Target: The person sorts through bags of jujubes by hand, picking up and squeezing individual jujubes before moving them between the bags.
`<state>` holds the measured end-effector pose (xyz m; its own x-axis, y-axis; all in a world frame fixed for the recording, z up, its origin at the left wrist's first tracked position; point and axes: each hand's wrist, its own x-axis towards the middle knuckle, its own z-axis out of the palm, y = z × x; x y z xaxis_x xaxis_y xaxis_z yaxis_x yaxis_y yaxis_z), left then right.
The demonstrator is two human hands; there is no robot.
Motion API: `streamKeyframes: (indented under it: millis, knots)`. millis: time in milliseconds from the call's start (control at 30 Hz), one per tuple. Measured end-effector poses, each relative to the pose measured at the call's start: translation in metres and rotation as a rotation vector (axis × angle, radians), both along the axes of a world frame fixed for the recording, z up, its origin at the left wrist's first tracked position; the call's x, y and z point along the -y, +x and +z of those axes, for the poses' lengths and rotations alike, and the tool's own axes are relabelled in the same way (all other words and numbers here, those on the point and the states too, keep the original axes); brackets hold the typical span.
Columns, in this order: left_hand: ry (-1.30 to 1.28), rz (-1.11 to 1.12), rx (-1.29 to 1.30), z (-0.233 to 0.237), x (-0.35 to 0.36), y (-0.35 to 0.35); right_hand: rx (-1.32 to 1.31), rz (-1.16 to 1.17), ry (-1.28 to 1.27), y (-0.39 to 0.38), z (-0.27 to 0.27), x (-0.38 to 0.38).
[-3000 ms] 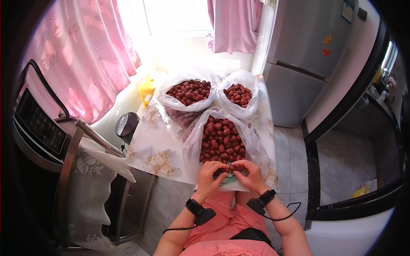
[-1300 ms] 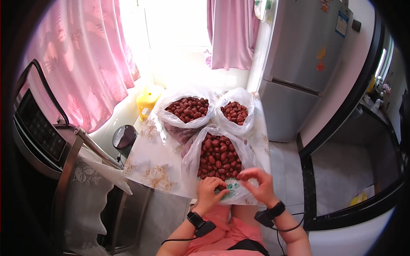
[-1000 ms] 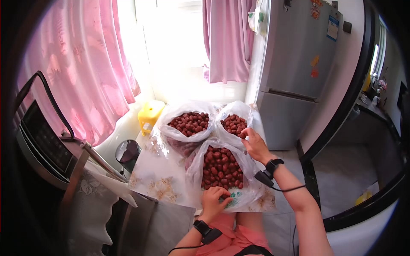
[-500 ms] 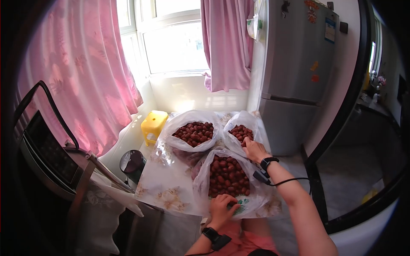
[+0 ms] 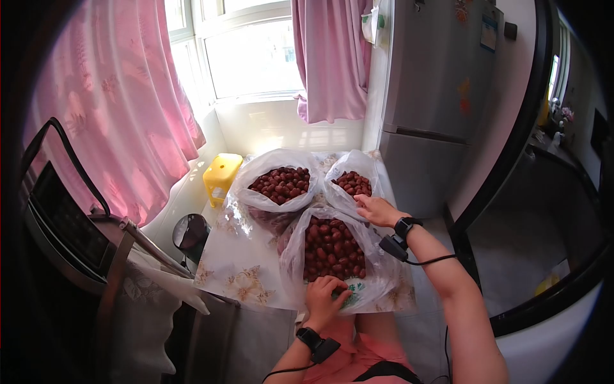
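Note:
Three plastic bags of dark red dates stand on a table with a floral cloth. My left hand [image 5: 326,296] rests at the near rim of the front bag [image 5: 291,256], its fingers curled over the edge of the dates [image 5: 332,246]; what they hold, if anything, is hidden. At the near side of the small right bag [image 5: 340,200] is my right hand [image 5: 376,210], fingers bent together by the bag's opening; whether a date is between them is too small to tell. The large left bag [image 5: 246,192] stands open behind the front one, untouched.
A yellow stool [image 5: 222,171] and a dark bin [image 5: 190,235] stand left of the table [image 5: 224,275]. Behind it on the right is a grey refrigerator [image 5: 425,169]. A black-framed appliance [image 5: 67,221] is at the far left.
The whole view has shifted slightly, with the table higher in the frame. My right hand has drawn back from the dates in the small bag to its near edge. My left hand stays at the front bag.

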<state>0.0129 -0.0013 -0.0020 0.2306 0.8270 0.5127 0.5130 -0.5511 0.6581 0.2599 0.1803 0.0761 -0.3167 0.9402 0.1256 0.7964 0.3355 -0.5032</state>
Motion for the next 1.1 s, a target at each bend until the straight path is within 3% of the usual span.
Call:
streamKeyframes:
  millis: [67,133,167,233,300,367,500,600,667,833,1100]
  knots:
    - [0.004,0.016,-0.007,0.003,0.001,0.0,-0.003,0.024,-0.051,-0.003,-0.004,0.004]
    - [0.007,0.01,-0.012,0.003,0.0,-0.001,-0.423,0.057,-0.159,-0.012,0.009,0.013]
    - [0.009,0.005,-0.016,0.002,0.0,-0.001,-0.421,0.059,-0.16,-0.016,0.017,0.018]
    - [0.008,0.003,-0.014,0.0,-0.002,-0.001,-0.48,-0.004,0.112,-0.026,0.038,0.035]
    - [-0.02,-0.003,-0.014,-0.001,0.002,-0.001,-0.47,-0.005,0.158,-0.037,0.047,0.064]
    - [-0.009,-0.012,0.015,0.0,0.0,-0.002,-0.441,0.137,0.234,-0.048,0.051,0.096]
    - [-0.049,-0.043,0.064,0.005,0.0,-0.005,-0.403,0.259,0.172,-0.062,0.015,0.165]
    - [-0.13,-0.05,0.153,0.007,0.001,-0.005,-0.301,0.239,0.295,-0.054,-0.039,0.184]
    - [-0.144,-0.049,0.165,0.007,0.001,-0.008,-0.306,0.087,0.293,-0.048,-0.061,0.189]
    - [-0.146,-0.061,0.219,0.005,-0.001,-0.008,-0.423,-0.037,0.246,-0.051,-0.062,0.194]
    - [-0.169,-0.006,0.207,0.002,0.0,-0.008,-0.329,-0.09,0.338,-0.053,-0.062,0.192]
